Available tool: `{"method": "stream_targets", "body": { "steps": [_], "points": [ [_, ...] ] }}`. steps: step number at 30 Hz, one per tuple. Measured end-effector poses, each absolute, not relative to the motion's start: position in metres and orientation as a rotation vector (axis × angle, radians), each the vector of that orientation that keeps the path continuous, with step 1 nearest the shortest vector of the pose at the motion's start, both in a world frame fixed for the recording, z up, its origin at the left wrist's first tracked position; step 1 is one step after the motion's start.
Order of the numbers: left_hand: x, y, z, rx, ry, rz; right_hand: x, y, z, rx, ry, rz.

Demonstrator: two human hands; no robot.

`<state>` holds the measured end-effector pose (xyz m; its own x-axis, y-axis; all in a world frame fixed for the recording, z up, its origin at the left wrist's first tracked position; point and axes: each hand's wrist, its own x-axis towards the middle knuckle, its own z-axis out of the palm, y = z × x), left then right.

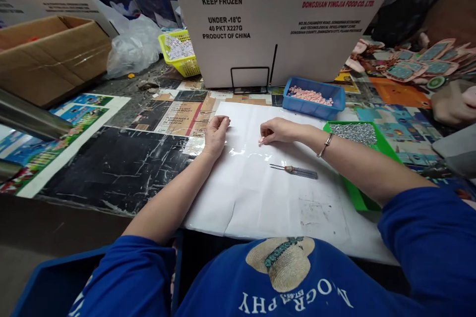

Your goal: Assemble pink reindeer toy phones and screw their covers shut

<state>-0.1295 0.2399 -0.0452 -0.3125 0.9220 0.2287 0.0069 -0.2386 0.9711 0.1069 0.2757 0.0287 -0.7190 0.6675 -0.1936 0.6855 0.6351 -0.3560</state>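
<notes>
My left hand (pixel 216 134) is above the left part of a white sheet (pixel 245 193), its fingers pinched together. Whatever may be between those fingertips is too small to make out. My right hand (pixel 279 130) is closed at the fingertips on a few small pink pieces (pixel 261 141) at the sheet's surface. Nearer my body lies a thin two-pronged tool (pixel 295 171) with a clear handle, touched by neither hand. Beyond my right hand stands a blue tray (pixel 316 106) of small pink pieces. Under my right forearm is a green tray (pixel 385 143) with many small silvery metal parts.
A large white-and-red carton (pixel 267 59) stands upright behind the sheet, with a black wire stand (pixel 250 68) before it. At back left are a yellow basket (pixel 188 67) of white pieces, a plastic bag (pixel 136 47) and an open cardboard box (pixel 55 59). Pink-edged pieces (pixel 420 64) lie piled at right.
</notes>
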Motion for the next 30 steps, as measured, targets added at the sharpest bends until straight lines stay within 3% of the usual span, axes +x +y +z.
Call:
{"method": "stream_targets", "body": {
  "steps": [8,20,24,30],
  "points": [
    [-0.129,0.241,-0.045,1.206,1.306,1.627,0.113,0.273,0.032,1.220,2.865,-0.603],
    [-0.132,0.242,-0.047,1.240,1.335,1.601,0.212,0.333,0.082,2.273,2.663,0.007],
    [-0.133,0.241,-0.044,1.254,1.337,1.585,0.195,0.292,0.078,2.195,2.701,-0.018],
    [-0.134,0.241,-0.042,1.308,1.384,1.562,0.168,0.166,0.087,1.692,2.984,-0.148]
  ]
}}
